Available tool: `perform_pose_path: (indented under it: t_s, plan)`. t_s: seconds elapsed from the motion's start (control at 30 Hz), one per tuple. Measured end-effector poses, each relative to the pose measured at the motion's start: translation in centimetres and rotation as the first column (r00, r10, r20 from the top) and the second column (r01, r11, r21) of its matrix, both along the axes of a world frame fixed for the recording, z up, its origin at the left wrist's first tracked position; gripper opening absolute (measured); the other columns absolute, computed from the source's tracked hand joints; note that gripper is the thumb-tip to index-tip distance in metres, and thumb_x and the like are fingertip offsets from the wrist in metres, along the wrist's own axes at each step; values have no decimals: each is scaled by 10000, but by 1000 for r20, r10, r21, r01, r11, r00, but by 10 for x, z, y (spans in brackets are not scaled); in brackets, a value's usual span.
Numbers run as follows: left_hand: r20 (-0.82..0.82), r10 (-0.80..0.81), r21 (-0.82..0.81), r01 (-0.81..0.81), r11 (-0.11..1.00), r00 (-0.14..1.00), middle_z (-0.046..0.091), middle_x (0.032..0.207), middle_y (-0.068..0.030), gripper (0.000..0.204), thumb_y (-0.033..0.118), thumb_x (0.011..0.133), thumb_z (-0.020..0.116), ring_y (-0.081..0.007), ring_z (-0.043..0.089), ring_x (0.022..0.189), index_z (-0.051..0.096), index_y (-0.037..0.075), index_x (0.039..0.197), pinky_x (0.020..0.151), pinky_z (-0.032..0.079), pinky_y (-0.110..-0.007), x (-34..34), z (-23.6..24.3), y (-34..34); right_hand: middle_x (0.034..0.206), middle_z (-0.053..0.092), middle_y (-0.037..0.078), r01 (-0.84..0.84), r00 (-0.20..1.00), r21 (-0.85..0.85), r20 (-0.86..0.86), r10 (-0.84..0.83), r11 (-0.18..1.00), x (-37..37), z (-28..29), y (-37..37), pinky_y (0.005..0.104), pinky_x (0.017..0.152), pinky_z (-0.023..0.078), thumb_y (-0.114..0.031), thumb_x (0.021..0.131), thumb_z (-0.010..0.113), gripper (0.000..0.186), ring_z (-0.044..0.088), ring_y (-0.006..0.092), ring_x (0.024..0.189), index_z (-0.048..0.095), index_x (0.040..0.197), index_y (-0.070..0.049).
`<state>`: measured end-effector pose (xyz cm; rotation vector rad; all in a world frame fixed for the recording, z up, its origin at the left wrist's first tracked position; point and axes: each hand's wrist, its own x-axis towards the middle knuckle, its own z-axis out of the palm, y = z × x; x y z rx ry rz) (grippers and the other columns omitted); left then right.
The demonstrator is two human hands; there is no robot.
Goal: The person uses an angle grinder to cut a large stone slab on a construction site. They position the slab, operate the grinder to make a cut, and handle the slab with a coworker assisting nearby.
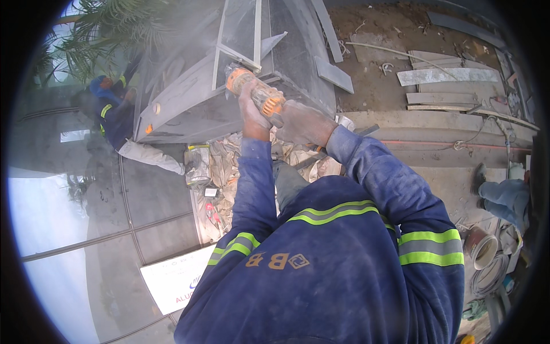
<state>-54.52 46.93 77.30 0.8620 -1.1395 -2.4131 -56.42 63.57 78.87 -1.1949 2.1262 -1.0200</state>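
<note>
My left hand [250,109] is wrapped round the middle of a dusty orange and grey angle grinder [239,79]. At the tool's rear end my right hand [303,122] is closed on it too, its fingers partly hidden. The head of the grinder meets the end of a thin pale strip [257,34] on top of a grey slab-built box [197,94]. Its disc is too hidden to make out. Pale dust hangs over the box and coats both hands.
A co-worker [117,109] in blue crouches left of the box. Crumpled sheeting [226,166] with small tools lies below my arms. Cut slabs [448,76] rest at the far right. Another person's legs [504,198], a bucket [481,247] and coiled cable [490,275] are at right.
</note>
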Motion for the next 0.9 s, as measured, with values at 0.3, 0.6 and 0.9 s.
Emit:
perform_pose_path:
  t_s: [0.3,0.6,0.9]
  plan:
    - [-24,-14,-3,14,1000,1000,601,869,-180,385,288,871,651,-316,646,740,488,34,1110,700,582,-462,10,-3,6,1057,629,264,99,995,2,2,-99,995,16,25,24,469,845,556,-266,817,634,368,665,410,983,662,1084,-14]
    - [1,-10,-67,10,998,1000,605,816,-171,361,304,871,630,-330,647,721,499,31,1067,667,572,-455,0,2,0,1052,638,312,59,998,-53,-12,-60,997,1,-5,-6,472,866,531,-312,821,689,497,656,445,1003,602,1087,98]
    - [-9,-42,3,42,999,999,596,857,-173,361,301,868,645,-318,640,739,500,41,1071,693,575,-449,8,-1,4,1087,639,298,71,997,20,32,-71,997,11,15,17,467,875,532,-360,807,725,603,660,431,1040,547,1126,121]
